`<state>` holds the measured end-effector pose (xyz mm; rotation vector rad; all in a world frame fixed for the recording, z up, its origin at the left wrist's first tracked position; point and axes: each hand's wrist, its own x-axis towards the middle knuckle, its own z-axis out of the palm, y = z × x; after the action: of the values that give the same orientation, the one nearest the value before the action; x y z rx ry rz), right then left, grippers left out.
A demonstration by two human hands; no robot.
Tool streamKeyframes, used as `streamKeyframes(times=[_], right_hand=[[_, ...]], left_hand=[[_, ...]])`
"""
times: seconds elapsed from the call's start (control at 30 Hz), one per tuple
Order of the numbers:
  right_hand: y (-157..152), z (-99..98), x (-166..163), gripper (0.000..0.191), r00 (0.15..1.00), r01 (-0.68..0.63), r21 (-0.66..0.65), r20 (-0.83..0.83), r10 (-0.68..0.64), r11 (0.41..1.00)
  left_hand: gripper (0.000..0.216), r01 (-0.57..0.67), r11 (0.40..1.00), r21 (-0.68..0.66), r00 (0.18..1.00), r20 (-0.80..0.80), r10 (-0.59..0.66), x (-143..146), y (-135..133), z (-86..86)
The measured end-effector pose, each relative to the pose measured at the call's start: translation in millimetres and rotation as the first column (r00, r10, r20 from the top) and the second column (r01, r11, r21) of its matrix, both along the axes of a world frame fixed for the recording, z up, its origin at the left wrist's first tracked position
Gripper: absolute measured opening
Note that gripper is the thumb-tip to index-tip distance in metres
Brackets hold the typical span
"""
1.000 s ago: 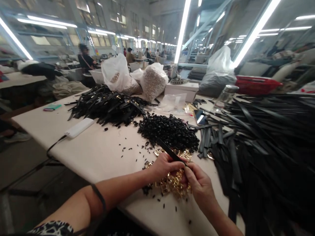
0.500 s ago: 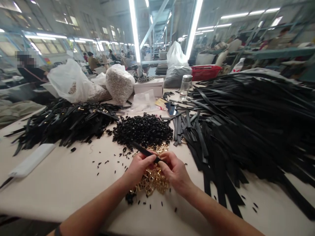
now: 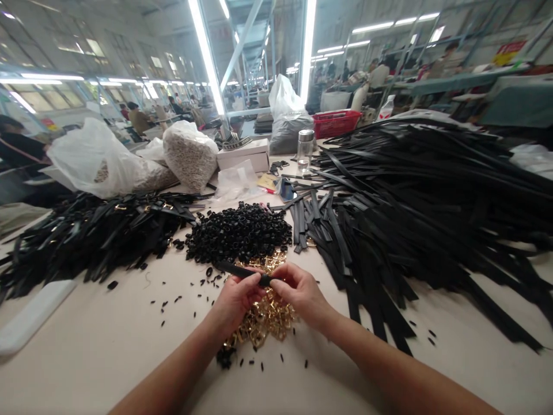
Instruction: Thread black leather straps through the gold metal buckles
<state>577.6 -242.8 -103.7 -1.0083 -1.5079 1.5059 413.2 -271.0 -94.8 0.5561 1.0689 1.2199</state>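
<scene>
Bright lights (image 3: 205, 52) are shining in a big workroom, far out past the hands. Below both hands, a pale surface (image 3: 151, 369) is holding lots of small things.

The left hand (image 3: 233, 297) is pinching a flat black strap (image 3: 237, 270). The right hand (image 3: 305, 294) is pinching the near end of that same strap, so the hands are sitting very close together, just about touching. The other end of the strap is poking out past the left hand, up and to the left.

Gold buckles (image 3: 272, 320) are lying in a shiny pile under the hands. Black loops (image 3: 237, 233) are making a bigger pile just past them. To the left of the hands, a messy heap of straps (image 3: 99, 236) is lying there, with a bit of gold showing on some. To the right, long black strips (image 3: 432, 190) are spreading out in a very big heap.

It looks like the hands are working on the near end of the strap. They are hiding that spot, so I cannot tell if a loop or a buckle is on it. The next move seems to be calling for a firm left pinch and small, careful pushes or pulls from the right.
</scene>
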Motion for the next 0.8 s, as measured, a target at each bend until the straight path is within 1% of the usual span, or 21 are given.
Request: streamKeyframes(times=[0.03,0.1,0.2,0.33,0.4,0.47,0.53,0.63,0.73,0.8], right_hand=[[1.2,0.1,-0.5,0.02,0.999,-0.013,-0.072,-0.053,0.01,0.997],[3.1,0.4,-1.2,0.021,0.994,-0.019,-0.141,-0.111,0.004,0.99],[4.4,0.8,-1.8,0.021,0.988,0.01,-0.137,-0.15,-0.031,0.991],[5.0,-0.5,-2.3,0.023,0.987,-0.004,-0.163,-0.16,-0.022,0.987],[5.6,-1.6,-2.1,0.02,0.993,0.003,-0.134,-0.114,-0.019,0.991],[6.4,-1.9,-1.2,0.015,0.998,0.027,-0.068,-0.047,-0.031,0.997],[7.2,-0.7,0.3,0.012,0.999,0.05,-0.015,0.001,-0.05,0.999],[8.3,3.3,3.0,0.012,0.999,0.038,-0.003,-0.016,-0.038,0.999],[9.1,6.8,5.2,0.015,0.994,-0.045,-0.033,-0.1,0.041,0.998],[9.5,7.3,6.2,0.017,0.988,-0.084,-0.027,-0.131,0.08,0.996]], left_hand=[[0.034,0.005,1.0,0.008,1.0,-0.008,-0.005,0.0,-0.4,0.3],[0.032,0.013,0.999,0.037,0.999,-0.049,-0.011,0.5,-0.9,0.5],[0.03,0.018,0.997,0.072,0.993,-0.12,-0.009,1.1,-0.8,-0.1],[0.025,0.04,0.995,0.089,0.992,-0.123,-0.029,-0.2,0.0,-0.4],[0.025,0.066,0.99,0.126,0.98,-0.196,-0.041,-0.9,-0.4,1.2],[0.024,0.087,0.982,0.169,0.944,-0.33,-0.027,-0.7,-1.3,3.9],[0.021,0.097,0.975,0.199,0.908,-0.42,-0.005,-0.1,-1.9,6.4],[0.019,0.103,0.969,0.226,0.914,-0.406,-0.003,-1.3,-2.3,7.2],[0.02,0.149,0.956,0.255,0.925,-0.377,-0.043,-6.6,-3.4,5.3],[0.022,0.188,0.947,0.261,0.928,-0.362,-0.085,-10.4,-4.5,4.3]])
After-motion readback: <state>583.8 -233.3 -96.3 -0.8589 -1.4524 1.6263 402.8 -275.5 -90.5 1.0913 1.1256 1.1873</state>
